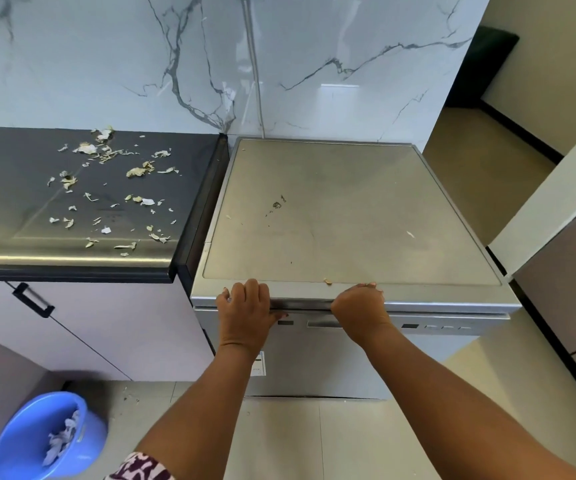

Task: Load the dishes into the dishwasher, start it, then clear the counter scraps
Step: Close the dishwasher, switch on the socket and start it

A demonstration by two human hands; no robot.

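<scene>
Both arms reach forward; left hand (245,308) and right hand (361,311) curl fingers over the dishwasher (349,216) door's top edge.

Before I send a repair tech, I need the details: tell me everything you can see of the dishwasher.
The dishwasher is a freestanding silver-grey unit, metal by its look, standing beside the dark counter against the marble-patterned wall. Its flat top is scuffed, with a dark smudge and a few scraps. The door looks shut or nearly shut; a control strip runs along its upper edge. The left hand and the right hand both grip the front top edge.
</scene>
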